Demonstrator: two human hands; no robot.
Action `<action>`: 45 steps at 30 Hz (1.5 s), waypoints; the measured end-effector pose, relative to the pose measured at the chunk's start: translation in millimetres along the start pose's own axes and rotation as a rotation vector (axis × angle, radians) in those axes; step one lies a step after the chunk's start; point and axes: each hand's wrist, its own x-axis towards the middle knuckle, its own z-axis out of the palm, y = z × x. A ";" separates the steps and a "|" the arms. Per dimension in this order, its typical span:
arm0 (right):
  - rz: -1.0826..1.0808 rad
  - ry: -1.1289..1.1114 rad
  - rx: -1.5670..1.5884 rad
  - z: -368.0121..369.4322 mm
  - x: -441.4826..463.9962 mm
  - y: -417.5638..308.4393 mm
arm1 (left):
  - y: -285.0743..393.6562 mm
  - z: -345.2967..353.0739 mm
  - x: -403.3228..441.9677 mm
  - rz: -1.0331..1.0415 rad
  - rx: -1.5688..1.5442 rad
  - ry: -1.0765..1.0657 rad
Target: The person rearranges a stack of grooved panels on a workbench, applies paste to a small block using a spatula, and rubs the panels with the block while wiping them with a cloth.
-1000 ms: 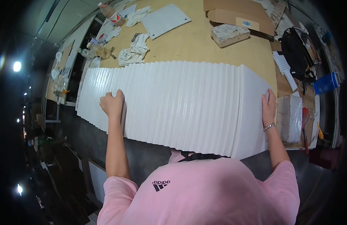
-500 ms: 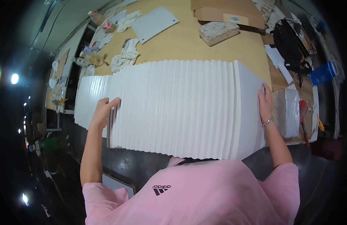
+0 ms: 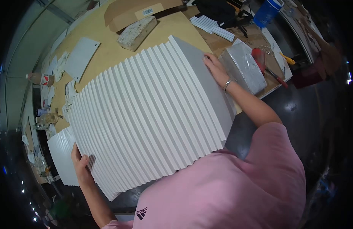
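Observation:
A long row of white panels (image 3: pixel 146 110) stands packed on edge between my two hands, slanting across the view. Against the left end of this row, my left hand (image 3: pixel 81 162) presses with its fingers partly hidden. At the opposite end, my right hand (image 3: pixel 217 70) lies against the broad outer face of the last panel, its fingers bent over the panel's edge. Both hands grip the row from its ends. A smaller group of white panels (image 3: pixel 64 158) sits to the left, apart from the row.
Beyond the row are a speckled block (image 3: pixel 137 33), a cardboard box (image 3: pixel 125 15) and a flat white board (image 3: pixel 82 57). Bottles (image 3: pixel 41 79) and crumpled cloths stand at the left. On the right are a wrapped block (image 3: pixel 244 68), a red-handled tool (image 3: pixel 260 61) and a blue container (image 3: pixel 267 13).
The view has swung round to the right. My left hand has shifted with the gripped row, which has parted from the panels at the left and now sits closer to my body.

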 end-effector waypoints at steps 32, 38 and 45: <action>-0.160 0.167 0.357 -105.9 -8.6 -29.8 | 93.3 201.2 35.9 0.076 0.169 -0.011; -0.175 0.145 0.353 -116.6 4.9 -35.7 | 101.0 216.4 31.6 0.010 0.201 0.000; -0.086 0.024 0.279 -155.0 -21.7 -51.9 | 83.7 216.6 37.4 0.067 0.293 -0.013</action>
